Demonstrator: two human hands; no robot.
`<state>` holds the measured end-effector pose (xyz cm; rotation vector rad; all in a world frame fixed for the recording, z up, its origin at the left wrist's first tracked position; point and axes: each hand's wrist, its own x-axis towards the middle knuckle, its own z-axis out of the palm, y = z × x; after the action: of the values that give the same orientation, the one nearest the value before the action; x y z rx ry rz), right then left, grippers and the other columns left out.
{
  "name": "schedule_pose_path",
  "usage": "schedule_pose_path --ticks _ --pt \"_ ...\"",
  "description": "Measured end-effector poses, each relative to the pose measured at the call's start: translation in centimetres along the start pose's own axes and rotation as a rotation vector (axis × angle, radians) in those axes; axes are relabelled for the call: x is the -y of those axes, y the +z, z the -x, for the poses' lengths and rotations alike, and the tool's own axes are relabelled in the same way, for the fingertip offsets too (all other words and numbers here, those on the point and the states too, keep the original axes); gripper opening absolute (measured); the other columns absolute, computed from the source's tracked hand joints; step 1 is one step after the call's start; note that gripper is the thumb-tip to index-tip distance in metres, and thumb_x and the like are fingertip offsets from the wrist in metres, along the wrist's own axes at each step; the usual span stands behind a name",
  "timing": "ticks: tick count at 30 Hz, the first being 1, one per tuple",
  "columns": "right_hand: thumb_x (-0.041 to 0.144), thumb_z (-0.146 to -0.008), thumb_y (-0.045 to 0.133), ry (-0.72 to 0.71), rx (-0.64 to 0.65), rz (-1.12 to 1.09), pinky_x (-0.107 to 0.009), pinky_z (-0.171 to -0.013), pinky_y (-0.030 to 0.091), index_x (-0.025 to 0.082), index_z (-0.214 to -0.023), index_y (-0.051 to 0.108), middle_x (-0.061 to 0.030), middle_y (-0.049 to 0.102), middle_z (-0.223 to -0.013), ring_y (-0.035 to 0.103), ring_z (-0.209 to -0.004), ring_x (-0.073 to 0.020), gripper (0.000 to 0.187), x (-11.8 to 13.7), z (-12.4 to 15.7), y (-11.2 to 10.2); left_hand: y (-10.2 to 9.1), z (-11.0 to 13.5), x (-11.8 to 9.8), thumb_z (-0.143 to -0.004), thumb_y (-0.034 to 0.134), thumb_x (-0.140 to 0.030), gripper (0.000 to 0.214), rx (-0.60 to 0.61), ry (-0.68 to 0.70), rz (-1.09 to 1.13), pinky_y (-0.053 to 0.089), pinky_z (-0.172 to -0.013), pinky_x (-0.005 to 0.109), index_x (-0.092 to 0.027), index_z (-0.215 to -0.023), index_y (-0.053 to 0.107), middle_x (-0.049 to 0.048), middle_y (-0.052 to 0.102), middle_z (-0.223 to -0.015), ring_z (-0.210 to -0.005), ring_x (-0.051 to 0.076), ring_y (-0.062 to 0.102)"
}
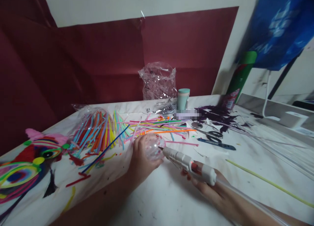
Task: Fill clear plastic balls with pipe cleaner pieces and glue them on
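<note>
My left hand (139, 157) wraps round a clear, rounded plastic piece (154, 148) with small coloured specks, perhaps a cup or ball; its exact kind is unclear. In my right hand (206, 183) is a white glue gun (185, 160), its nozzle pointing left at the clear piece's right side. Whether the tip touches the surface I cannot tell. A long clear glue stick (245, 199) trails from the gun's back end over my right forearm. Just behind my left hand lies a spread of coloured pipe cleaners (162, 126).
A bag of pipe cleaners (95, 131) and a colourful mask-like craft (36, 160) lie on the left. Scissors (208, 133), a dark blue cutter (217, 144), purple scraps (213, 114) and a yellow-green pipe cleaner (265, 178) lie right. A green-lidded cup (183, 100) stands behind.
</note>
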<state>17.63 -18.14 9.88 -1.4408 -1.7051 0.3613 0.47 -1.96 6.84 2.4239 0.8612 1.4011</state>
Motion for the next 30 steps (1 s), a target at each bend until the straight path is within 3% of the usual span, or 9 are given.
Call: schedule_pose_path --ticks 12,22,30 --pt "0.026 -0.083 0.043 0.042 0.026 -0.026 -0.026 -0.056 0.054 0.022 -0.084 0.058 -0.0044 0.067 -0.074 0.063 -0.063 -0.0191 0.015 0.3 0.1 0.0 0.1 0.1 -0.1 -0.05 0.08 -0.016 0.079 0.008 -0.01 0.0 0.043 -0.098 0.048 -0.021 -0.117 0.04 0.0109 0.046 -0.118 -0.114 0.029 0.047" --pt "0.038 -0.089 0.039 0.114 -0.011 0.071 -0.03 -0.068 0.055 0.021 -0.087 0.062 -0.0052 0.068 -0.079 0.064 -0.071 -0.0197 0.028 -1.0 0.6 0.2 0.0 0.1 -0.1 -0.05 0.079 -0.018 0.076 -0.006 -0.009 0.016 0.045 -0.094 0.049 -0.023 -0.116 0.041 0.0098 0.049 -0.114 -0.11 0.03 0.05" --pt "0.045 -0.092 0.033 0.226 0.073 0.028 -0.025 -0.056 0.052 0.021 -0.094 0.061 -0.0059 0.066 -0.085 0.061 -0.067 -0.0169 0.036 -1.8 0.8 0.2 0.0 0.1 0.0 -0.047 0.079 -0.013 0.081 0.02 -0.034 0.024 0.044 -0.096 0.049 -0.022 -0.118 0.04 0.0112 0.047 -0.117 -0.113 0.03 0.048"
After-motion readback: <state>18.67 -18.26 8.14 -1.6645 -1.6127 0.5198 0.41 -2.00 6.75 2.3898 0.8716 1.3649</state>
